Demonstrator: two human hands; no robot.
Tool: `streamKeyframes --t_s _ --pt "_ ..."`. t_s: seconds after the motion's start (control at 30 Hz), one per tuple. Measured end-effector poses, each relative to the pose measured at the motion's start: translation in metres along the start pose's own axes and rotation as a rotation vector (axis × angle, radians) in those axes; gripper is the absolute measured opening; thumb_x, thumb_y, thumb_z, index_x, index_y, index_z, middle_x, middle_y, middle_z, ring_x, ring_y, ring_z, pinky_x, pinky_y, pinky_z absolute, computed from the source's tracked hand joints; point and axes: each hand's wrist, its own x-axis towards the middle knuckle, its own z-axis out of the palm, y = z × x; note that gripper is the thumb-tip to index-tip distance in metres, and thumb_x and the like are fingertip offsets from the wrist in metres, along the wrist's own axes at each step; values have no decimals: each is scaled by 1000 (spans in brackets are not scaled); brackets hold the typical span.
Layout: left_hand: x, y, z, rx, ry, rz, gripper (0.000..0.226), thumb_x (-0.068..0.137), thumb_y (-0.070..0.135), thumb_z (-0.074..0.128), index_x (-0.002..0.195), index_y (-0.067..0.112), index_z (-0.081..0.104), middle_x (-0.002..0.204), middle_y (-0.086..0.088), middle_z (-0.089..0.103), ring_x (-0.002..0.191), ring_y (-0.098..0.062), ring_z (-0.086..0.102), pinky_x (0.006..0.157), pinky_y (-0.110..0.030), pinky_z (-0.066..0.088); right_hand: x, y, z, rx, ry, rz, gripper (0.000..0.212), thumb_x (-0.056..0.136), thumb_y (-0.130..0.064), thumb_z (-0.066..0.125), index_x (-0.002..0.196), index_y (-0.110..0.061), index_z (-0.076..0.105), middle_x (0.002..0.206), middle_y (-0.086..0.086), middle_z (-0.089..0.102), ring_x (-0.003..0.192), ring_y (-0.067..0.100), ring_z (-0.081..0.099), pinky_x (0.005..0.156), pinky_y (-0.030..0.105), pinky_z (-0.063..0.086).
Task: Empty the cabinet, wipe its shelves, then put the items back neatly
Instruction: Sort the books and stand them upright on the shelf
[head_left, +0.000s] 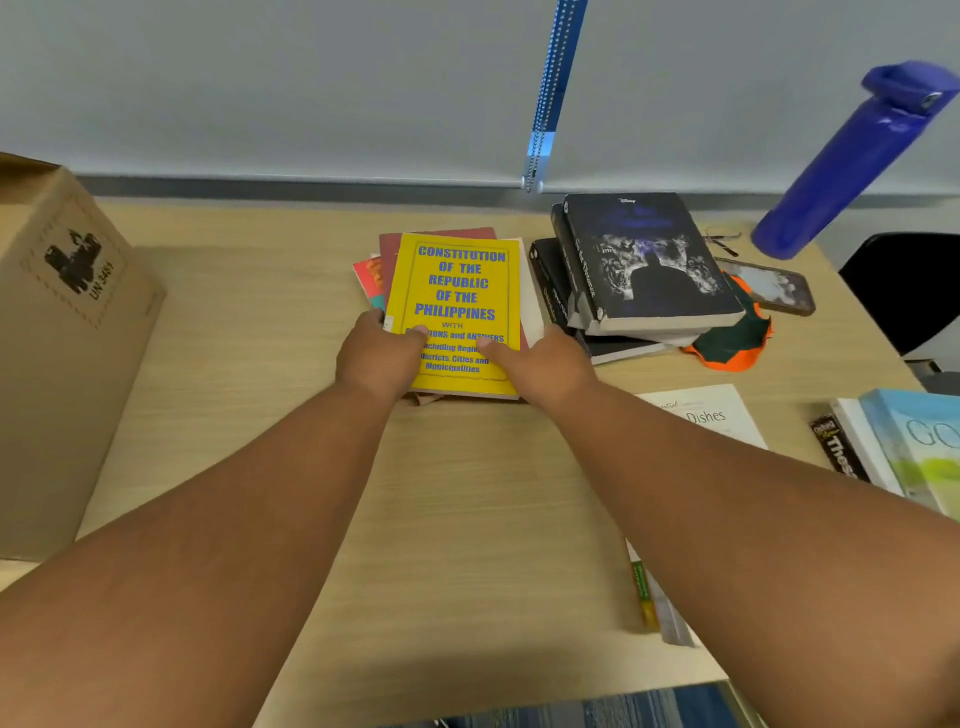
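A yellow Constitution book (460, 291) tops a small stack of books (382, 260) in the middle of the wooden table (260, 374). My left hand (376, 358) grips the stack's near left corner, thumb on the yellow cover. My right hand (535, 361) holds the near right corner, thumb also on the cover. Right of it lies a pile of dark books (639, 265). The cabinet is not in view.
A cardboard box (67, 332) stands at the left. A blue bottle (852, 161), a phone (769, 286) and an orange-green cloth (732, 343) sit at the back right. A white Dishes booklet (711, 413), more books (904, 441) and a thin booklet (654, 603) lie at the right. A black chair (914, 286) is beyond.
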Motion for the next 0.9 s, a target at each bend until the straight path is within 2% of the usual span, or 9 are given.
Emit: streamKeyframes --t_s 0.1,0.2,0.3,0.37,0.43,0.5,0.57,0.7,0.9 --pt "1 -3 3 -12 -31 3 32 97 33 61 128 27 57 112 5 64 105 -24 64 98 -43 52 7 -2 -6 68 -44 2 72 73 -65 76 126 -19 59 121 0 67 110 22 63 96 39 52" --pt "-1 -5 2 -22 6 -9 26 96 32 61 121 29 58 109 6 63 105 -25 64 97 -43 52 9 -4 -6 47 -76 1 59 74 -63 76 113 -19 68 106 1 71 94 20 69 88 37 57" --pt "-11 -7 -4 -85 28 -45 35 95 29 63 129 26 57 111 6 64 100 -22 64 96 -40 53 -4 -1 -3 41 -73 -12 46 77 -60 76 97 -20 67 98 2 72 88 21 70 84 38 59" --pt "-25 -12 -7 -98 34 -60 40 94 28 64 134 25 56 113 6 65 100 -21 65 96 -41 53 -18 10 5 65 -71 -8 43 77 -58 76 94 -20 68 96 2 72 85 22 71 81 37 59" --pt "-45 -21 -8 -107 41 -73 44 94 29 65 137 25 54 110 8 62 100 -20 65 95 -41 54 -34 22 12 105 -75 7 52 75 -60 76 106 -19 71 102 2 73 88 23 71 81 38 59" --pt "-70 -30 -8 -111 55 -77 46 94 29 66 138 26 53 110 9 62 99 -18 65 90 -36 53 -55 34 15 129 -70 29 62 74 -61 74 117 -17 67 111 2 69 97 23 68 85 38 57" --pt "-100 -40 -6 -106 80 -80 47 94 30 66 139 27 53 112 10 62 98 -17 64 87 -33 50 -78 49 17 160 -79 47 60 77 -57 73 118 -15 63 113 2 66 102 24 65 87 37 55" --pt "-162 -61 5 -95 151 -103 52 93 31 66 143 26 51 120 8 63 107 -18 64 98 -39 51 -123 86 19 162 -61 31 67 69 -62 67 118 -17 62 118 5 65 114 29 61 97 43 51" --pt "-253 -88 26 -125 288 -167 57 88 39 67 142 28 52 127 4 66 108 -19 66 100 -45 52 -170 141 4 87 -225 -108 82 84 -55 68 146 -11 36 142 13 44 135 32 40 114 46 34"
